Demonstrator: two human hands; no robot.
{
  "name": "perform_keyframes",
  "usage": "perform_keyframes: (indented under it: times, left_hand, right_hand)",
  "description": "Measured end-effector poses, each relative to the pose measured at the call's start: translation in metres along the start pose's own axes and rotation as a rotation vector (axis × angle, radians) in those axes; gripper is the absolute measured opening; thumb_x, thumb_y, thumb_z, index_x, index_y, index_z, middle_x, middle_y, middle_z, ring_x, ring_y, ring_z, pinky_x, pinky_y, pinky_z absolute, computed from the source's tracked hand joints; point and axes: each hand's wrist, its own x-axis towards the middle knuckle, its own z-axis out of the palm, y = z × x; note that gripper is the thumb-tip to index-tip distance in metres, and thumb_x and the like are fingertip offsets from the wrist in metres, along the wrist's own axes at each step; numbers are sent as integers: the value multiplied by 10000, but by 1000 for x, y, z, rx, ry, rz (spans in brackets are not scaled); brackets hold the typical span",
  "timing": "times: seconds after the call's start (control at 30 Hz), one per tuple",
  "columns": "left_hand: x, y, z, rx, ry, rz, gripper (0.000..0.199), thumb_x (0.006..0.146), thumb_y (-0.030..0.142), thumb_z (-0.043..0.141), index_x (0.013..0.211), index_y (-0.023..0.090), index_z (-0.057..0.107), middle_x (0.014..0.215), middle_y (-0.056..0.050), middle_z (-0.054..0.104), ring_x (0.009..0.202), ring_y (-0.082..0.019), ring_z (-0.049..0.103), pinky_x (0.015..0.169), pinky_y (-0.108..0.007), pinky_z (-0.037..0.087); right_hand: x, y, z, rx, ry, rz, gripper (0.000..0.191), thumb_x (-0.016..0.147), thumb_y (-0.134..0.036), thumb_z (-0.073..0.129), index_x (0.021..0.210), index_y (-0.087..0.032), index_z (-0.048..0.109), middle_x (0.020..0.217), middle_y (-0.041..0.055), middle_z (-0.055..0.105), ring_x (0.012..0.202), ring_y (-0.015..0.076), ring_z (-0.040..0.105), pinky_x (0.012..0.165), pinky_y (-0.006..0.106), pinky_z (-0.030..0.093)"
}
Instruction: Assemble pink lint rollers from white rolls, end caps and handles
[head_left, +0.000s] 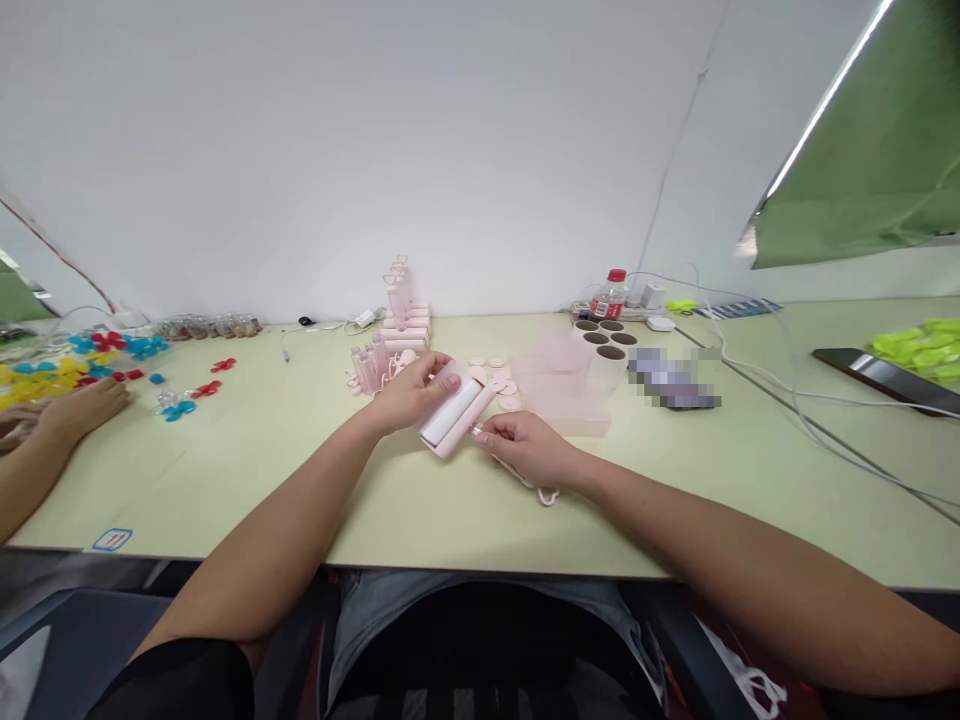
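Observation:
My left hand (414,392) is closed around a white roll in a pale pink cover (457,415), which is tilted above the table. Close beside its lower right side, my right hand (529,448) pinches a pale pink handle (549,497) ending in a heart-shaped loop. The handle's other tip is near the cover; whether they touch I cannot tell. Pale pink discs (510,403) lie behind the two hands. Further left are upright pink handles (367,365) and a stack of pink-covered rolls (407,325).
To the right are a translucent pink sheet stack (559,385) and upright rolls with brown cores (611,352). A red-capped bottle (611,295) stands behind them. White cables (795,385) cross the right side. Another person's hand (97,405) is among colourful plastic pieces (45,375) at left.

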Motion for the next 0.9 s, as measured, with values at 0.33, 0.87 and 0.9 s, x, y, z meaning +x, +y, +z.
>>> perform_keyframes:
  times: [0.33,0.87,0.9]
  left_hand:
    - [-3,4,25,142,-58,10,407,903,600,465,1009,210,504,1020,-39,609,936,-219,570,806,-351,459]
    - [-21,30,27,298,449,408,253,928,382,493,1066,191,586,992,-79,649,893,-201,600,807,-351,476]
    - [-26,34,29,305,402,434,239,938,368,476,1058,195,591,893,-55,651,805,-180,599,756,-331,476]
  right_hand:
    - [-4,-6,0,-12,-11,40,369,859,-472,570,637,-181,522,539,-41,487,453,84,403,451,228,294]
    - [1,-7,-2,223,139,46,421,790,-568,623,636,-186,533,437,-60,445,373,79,370,403,229,268]
    - [2,-6,-2,250,159,29,427,786,-574,626,634,-185,536,437,-59,442,377,79,368,405,229,269]
